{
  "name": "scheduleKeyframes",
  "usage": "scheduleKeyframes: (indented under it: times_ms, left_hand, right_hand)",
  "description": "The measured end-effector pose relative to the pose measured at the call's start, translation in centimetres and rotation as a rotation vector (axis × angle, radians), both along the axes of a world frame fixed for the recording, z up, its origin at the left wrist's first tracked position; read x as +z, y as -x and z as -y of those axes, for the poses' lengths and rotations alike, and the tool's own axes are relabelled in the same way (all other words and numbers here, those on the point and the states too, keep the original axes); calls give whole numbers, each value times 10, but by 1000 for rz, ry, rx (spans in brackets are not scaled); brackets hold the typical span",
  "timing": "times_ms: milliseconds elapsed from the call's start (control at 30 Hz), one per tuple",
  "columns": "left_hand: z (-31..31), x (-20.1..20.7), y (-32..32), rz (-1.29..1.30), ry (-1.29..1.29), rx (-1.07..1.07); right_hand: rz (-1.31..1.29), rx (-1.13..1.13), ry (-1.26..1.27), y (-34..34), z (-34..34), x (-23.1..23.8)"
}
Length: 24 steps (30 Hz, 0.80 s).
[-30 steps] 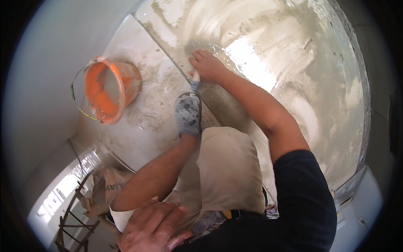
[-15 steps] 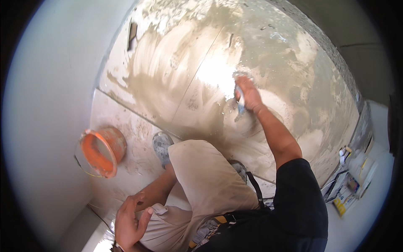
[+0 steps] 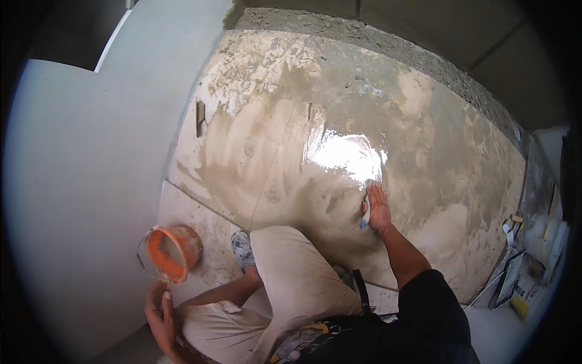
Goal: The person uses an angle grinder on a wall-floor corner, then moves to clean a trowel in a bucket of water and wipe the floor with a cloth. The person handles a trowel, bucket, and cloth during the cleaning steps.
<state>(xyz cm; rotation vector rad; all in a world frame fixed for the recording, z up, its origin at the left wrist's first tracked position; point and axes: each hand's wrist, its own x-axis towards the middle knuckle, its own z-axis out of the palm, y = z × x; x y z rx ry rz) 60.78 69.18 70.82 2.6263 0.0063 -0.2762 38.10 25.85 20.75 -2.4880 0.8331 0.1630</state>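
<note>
My right hand point(image 3: 379, 209) presses down on the wet tiled floor point(image 3: 285, 200), its fingers over a pale, rag-like wad point(image 3: 365, 212) with a bluish end. Most of the wad is hidden under the palm, so its exact kind is unclear. Muddy beige film and smears cover the tiles around it, with a bright glare just beyond the fingertips. At lower left, my left hand point(image 3: 160, 318) hangs beside my bent knee with fingers loosely apart and nothing in them. An orange bucket point(image 3: 193, 242), coated with residue inside, stands just beyond that hand.
A pale wall point(image 3: 121, 158) borders the left side. A small dark, flat piece point(image 3: 200, 118) lies on the tiles near it. Rough gravelly ground point(image 3: 339, 33) runs along the far edge. Tubs point(image 3: 539, 239) and a yellow-marked bag point(image 3: 526, 297) sit at right.
The view has shifted, bringing the far edge into sight. My right hand has swept the wad nearer to my body over the tiles. My left hand's fingers have drawn closer together.
</note>
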Motion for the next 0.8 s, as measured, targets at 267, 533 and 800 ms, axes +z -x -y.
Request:
scheduleKeyframes:
  times_ms: [267, 533, 800]
  left_hand:
    - [31, 30, 13, 239, 1, -96]
    - [49, -25, -53, 283, 175, -163]
    - [61, -44, -89, 199, 224, -243]
  right_hand:
    - [32, 20, -154, -12, 4, 13]
    - [29, 125, -185, -12, 30, 9]
    - [-5, 152, -202, -5, 34, 2]
